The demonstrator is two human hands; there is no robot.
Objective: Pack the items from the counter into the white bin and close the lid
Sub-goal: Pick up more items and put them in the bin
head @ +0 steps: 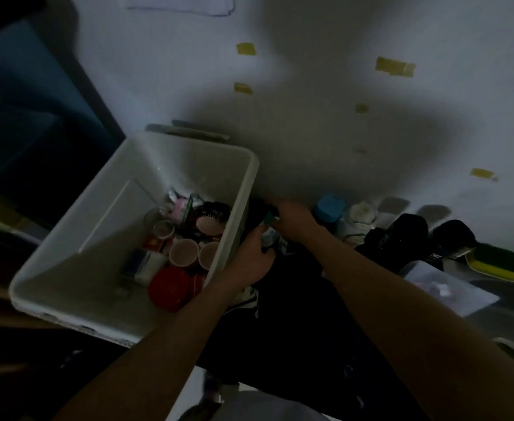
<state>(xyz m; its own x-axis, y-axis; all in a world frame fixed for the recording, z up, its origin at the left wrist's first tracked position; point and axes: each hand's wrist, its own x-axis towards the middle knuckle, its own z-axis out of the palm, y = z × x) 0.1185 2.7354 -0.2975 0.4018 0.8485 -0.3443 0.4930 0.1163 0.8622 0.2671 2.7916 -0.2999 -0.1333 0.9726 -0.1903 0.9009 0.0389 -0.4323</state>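
Bin (113, 208) is seen at left, lid off, with cups (184, 253) and a red lid (170, 287) packed inside. Just right of its wall, a pale packet (269, 238) is gripped in the curled left hand (249, 262). The right hand (292, 221) is bunched by a teal bit (269, 220) (grip cannot be told, too blurred). A jar (330, 208) is set further right.

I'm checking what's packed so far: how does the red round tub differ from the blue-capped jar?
The red tub lies inside the white bin; the blue-capped jar stands outside the bin, just right of the right hand. The tub shows red all over; the jar shows blue only on its cap. The tub looks broader than the jar's cap. Both tops are round.
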